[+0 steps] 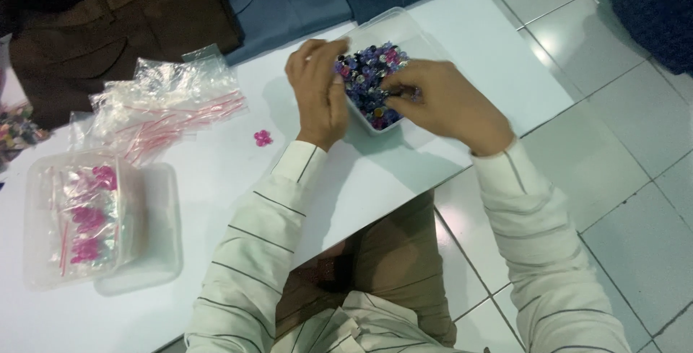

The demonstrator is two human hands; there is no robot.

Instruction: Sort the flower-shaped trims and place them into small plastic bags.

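Beads (pixel 372 71), purple and pink, fill the small clear tray (pixel 404 24) on the white table (pixel 216 172), just far of your wrists. Your left hand (pixel 317 89) rests curled on its left edge, holding nothing that I can see. Your right hand (pixel 447 104) is nearer to the beads; its fingertips (pixel 393 97) are pinched among them at the near right corner.
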